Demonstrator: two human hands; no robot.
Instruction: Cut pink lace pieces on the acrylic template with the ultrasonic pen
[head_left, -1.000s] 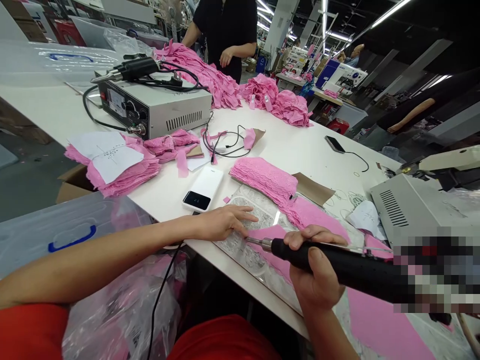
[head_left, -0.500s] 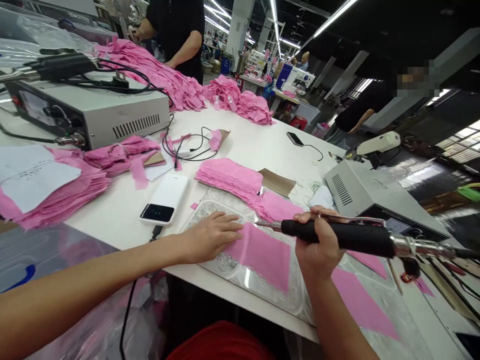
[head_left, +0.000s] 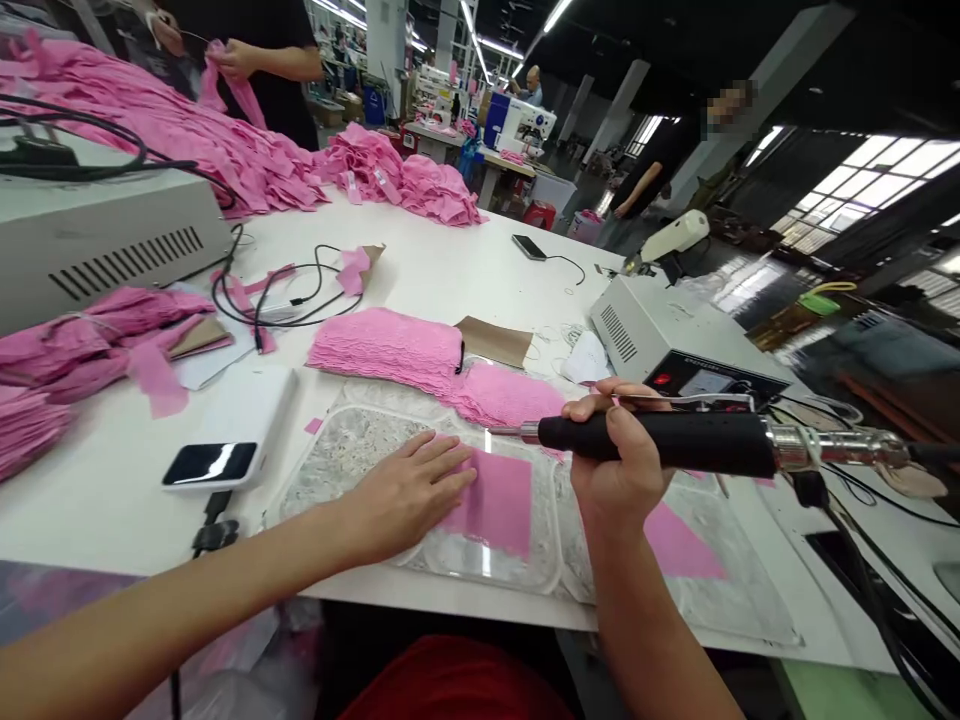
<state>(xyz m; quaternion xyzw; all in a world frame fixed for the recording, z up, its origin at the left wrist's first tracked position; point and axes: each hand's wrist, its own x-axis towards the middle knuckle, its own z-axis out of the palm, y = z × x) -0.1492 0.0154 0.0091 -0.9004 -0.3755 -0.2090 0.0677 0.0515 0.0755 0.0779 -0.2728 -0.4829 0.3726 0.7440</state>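
My left hand (head_left: 409, 490) lies flat with fingers stretched out on a pink fabric piece (head_left: 496, 500), pressing it onto a clear plastic tray (head_left: 337, 455) at the table's near edge. My right hand (head_left: 619, 455) is wrapped round the black handle of a hand-held tool (head_left: 675, 442), held level just above the fabric, its metal tip (head_left: 506, 432) pointing left. A cable runs from the tool's rear to the right. A stack of pink lace pieces (head_left: 390, 348) lies just behind the tray.
A white power bank (head_left: 225, 430) sits left of the tray. Grey machine boxes stand at the left (head_left: 105, 245) and right (head_left: 660, 340). Pink fabric heaps (head_left: 405, 180) lie at the back, where a person (head_left: 247, 60) handles pink cloth. A phone (head_left: 529, 246) rests mid-table.
The camera has swung right, shifting everything left. The tool has lifted from the tray to a level hold above the fabric. My left hand stays pressed on the pink piece.
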